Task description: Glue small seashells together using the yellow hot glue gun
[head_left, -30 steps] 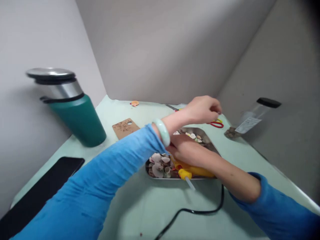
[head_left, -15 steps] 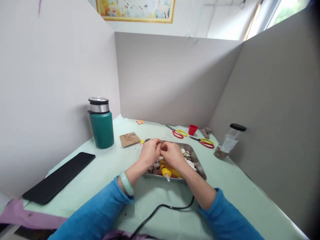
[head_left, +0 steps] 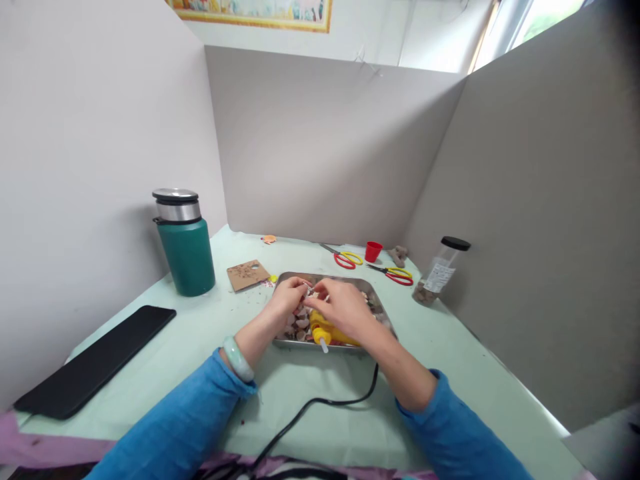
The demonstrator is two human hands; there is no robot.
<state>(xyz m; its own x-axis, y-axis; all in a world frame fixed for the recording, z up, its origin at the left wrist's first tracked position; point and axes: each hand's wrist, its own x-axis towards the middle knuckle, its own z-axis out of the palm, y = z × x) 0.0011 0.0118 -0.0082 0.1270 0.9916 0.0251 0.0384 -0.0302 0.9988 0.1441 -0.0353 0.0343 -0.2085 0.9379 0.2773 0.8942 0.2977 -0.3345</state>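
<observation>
A small pale piece (head_left: 311, 291), too small to identify, is pinched between the left hand (head_left: 289, 298) and right hand (head_left: 340, 308), fingertips meeting above a shallow steel tray (head_left: 325, 276) of shells at mid-table. A yellow glue gun (head_left: 327, 333) lies at the tray's near edge, its black cord (head_left: 320, 403) trailing nearer. Bare green tabletop opens left. Two scissors (head_left: 395, 273), a red cup (head_left: 373, 251) and a jar (head_left: 440, 272) crowd the far right; a green flask (head_left: 184, 241) stands far left.

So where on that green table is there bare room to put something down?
Bare patches: between the green flask and the metal tray's near left corner, beside the black pad; and right of the tray, below the clear jar. Crowded: the far edge with scissors and red cup, and the tray under the left hand and right hand.
</observation>
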